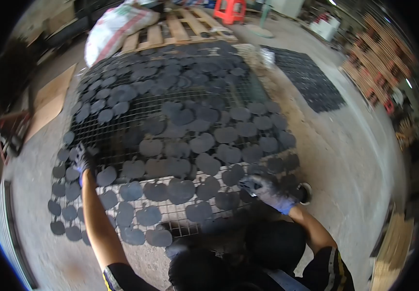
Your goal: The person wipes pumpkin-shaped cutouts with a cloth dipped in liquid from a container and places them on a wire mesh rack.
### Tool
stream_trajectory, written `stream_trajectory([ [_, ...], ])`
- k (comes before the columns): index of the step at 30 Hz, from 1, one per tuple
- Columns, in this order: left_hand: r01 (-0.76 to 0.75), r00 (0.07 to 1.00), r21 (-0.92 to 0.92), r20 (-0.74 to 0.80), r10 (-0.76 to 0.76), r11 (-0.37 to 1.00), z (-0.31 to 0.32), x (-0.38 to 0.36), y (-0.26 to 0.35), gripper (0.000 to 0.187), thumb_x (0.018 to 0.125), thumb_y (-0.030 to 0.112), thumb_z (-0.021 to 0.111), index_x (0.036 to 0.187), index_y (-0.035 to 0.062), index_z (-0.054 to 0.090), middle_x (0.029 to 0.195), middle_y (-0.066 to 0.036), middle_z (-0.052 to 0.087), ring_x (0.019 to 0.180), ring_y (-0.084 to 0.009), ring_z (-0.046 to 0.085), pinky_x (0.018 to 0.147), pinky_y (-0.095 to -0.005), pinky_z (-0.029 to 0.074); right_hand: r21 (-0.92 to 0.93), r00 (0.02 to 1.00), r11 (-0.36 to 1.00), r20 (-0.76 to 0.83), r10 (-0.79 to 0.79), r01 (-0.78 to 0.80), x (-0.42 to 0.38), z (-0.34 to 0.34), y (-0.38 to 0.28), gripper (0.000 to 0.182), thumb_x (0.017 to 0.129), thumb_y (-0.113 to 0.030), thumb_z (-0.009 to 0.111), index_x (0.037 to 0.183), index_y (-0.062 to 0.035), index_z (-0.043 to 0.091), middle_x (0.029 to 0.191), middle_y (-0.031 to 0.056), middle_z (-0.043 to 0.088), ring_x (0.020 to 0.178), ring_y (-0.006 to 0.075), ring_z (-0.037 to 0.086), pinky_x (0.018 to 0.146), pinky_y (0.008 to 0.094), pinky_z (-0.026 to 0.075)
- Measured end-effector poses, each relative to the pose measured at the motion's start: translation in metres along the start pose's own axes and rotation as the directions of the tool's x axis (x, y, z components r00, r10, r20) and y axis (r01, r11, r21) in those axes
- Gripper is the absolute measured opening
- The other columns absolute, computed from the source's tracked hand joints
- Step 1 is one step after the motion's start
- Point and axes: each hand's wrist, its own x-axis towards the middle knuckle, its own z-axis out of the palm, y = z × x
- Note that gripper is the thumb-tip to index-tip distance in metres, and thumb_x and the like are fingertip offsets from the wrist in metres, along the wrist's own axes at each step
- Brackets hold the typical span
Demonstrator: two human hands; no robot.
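Gloved left hand (81,159), left arm (98,218) outstretched, gloved right hand (268,192) nearer

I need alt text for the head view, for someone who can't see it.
A person's gloved left hand and right hand reach over mesh strewn with dark, flat, rounded pieces. Behind are a pallet, a white sack and a red stool.

Dark grey plates (180,191), red stool (230,11)

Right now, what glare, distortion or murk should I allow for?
Head view: fisheye distortion towards the rim, corners black; head view: pale sheen on the floor at right, bluish-white glare at far left; head view: dark flat pieces blend into shadow around the wire mesh.
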Motion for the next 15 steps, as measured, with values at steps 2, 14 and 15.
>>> stream_trajectory([
  [2,-0.142,0.986,-0.105,0.075,0.15,0.984,0.006,0.008,-0.005,0.09,0.064,0.031,0.065,0.131,0.0112,0.007,0.13,-0.014,0.026,0.116,-0.0319,0.031,0.096,-0.047,0.019,-0.073,0.997,0.995,-0.019,-0.076,0.075,0.004,-0.008,-0.015,0.025,0.065,-0.003,0.058,0.09,-0.0087,0.056,0.085,0.0112,0.055,0.078,0.0262,0.054,0.068,0.0325,0.045],
  [14,-0.35,0.915,-0.243,0.118,0.386,0.905,0.044,0.06,-0.04,0.081,0.068,0.017,0.061,0.13,0.0088,0.011,0.108,-0.022,0.048,0.098,-0.034,0.048,0.079,-0.0361,0.041,-0.068,0.997,0.996,-0.041,-0.06,0.057,0.0,-0.005,-0.012,0.03,0.066,-0.004,0.054,0.094,-0.0148,0.058,0.087,0.0089,0.055,0.078,0.0265,0.055,0.067,0.0317,0.046],
  [15,-0.386,0.911,-0.207,0.066,0.406,0.899,0.043,0.06,-0.038,0.083,0.066,0.02,0.063,0.13,0.0084,0.012,0.105,-0.022,0.05,0.095,-0.0344,0.049,0.077,-0.0368,0.041,-0.033,0.999,0.999,-0.034,0.014,-0.015,-0.001,-0.005,-0.013,0.029,0.066,-0.003,0.058,0.092,-0.0138,0.059,0.086,0.0076,0.055,0.079,0.0238,0.054,0.069,0.0291,0.044],
])
